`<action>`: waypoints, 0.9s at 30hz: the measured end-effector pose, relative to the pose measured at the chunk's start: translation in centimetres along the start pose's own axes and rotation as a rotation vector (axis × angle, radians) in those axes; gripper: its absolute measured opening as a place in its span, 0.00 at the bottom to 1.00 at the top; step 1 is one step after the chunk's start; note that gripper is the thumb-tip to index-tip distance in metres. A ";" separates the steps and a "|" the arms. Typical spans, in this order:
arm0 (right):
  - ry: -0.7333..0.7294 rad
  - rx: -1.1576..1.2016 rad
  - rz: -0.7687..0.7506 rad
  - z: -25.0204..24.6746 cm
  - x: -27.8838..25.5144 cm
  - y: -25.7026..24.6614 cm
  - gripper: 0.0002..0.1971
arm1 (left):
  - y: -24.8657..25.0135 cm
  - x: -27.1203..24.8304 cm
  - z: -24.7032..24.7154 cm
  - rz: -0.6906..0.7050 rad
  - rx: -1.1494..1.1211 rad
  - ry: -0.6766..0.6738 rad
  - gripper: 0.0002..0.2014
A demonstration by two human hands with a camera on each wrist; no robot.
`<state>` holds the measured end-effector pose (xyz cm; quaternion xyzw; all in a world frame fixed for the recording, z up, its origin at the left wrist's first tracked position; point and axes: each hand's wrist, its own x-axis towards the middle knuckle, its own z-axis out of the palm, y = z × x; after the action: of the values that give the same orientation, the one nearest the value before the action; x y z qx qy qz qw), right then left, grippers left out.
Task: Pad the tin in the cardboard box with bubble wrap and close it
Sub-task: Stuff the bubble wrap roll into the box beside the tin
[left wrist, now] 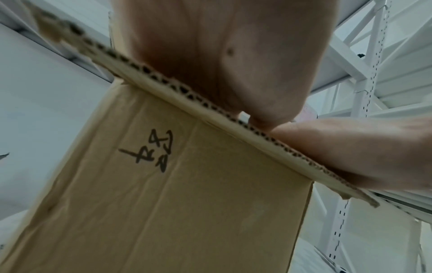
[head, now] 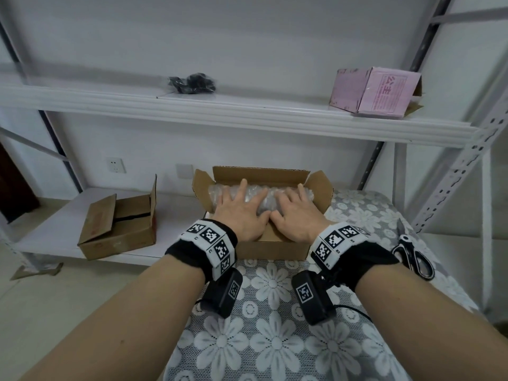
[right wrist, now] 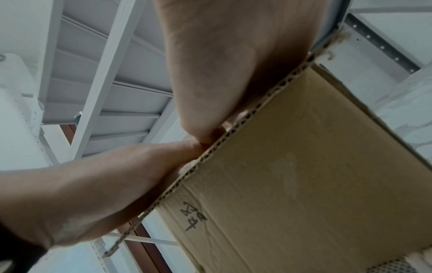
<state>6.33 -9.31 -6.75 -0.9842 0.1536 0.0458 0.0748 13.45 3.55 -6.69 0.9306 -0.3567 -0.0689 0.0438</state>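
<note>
1. Two hands, left hand [head: 242, 215] and right hand [head: 295, 217], lay flat, fingers straight, gripping nothing, on bubble wrap [head: 258, 195] inside the cardboard box [head: 270, 247].
2. Tin: hidden, presumably beneath.
3. Advice: press evenly, tuck edges, then fold flaps.

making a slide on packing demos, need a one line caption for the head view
Left hand and right hand press bubble wrap flat inside the open cardboard box.

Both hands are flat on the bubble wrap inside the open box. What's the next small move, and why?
Probably lift both hands and fold the near flap over. The left hand and right hand lie spread on the bubble wrap, which already covers the contents of the cardboard box; the tin is not visible. All the flaps I can see are open, so closing looks like what remains.
</note>
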 end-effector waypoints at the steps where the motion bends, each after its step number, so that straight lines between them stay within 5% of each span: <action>1: 0.001 0.002 0.004 0.0 0.2 0.0 0.34 | 0.0 0.1 -0.2 -0.003 -0.022 -0.014 0.29; 12: -0.063 0.073 0.035 -0.8 1.4 0.1 0.33 | -0.7 2.2 -1.4 -0.003 -0.177 -0.139 0.32; 20: -0.102 0.081 0.023 -1.2 1.3 0.4 0.32 | 0.1 0.4 0.3 0.158 0.082 0.105 0.29; 27: -0.023 -0.004 -0.068 -0.2 0.4 0.3 0.32 | 0.4 0.1 0.0 0.123 0.021 0.013 0.27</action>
<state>6.60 -9.78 -6.60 -0.9885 0.1191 0.0546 0.0759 13.26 3.22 -6.63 0.9078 -0.4135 -0.0565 0.0406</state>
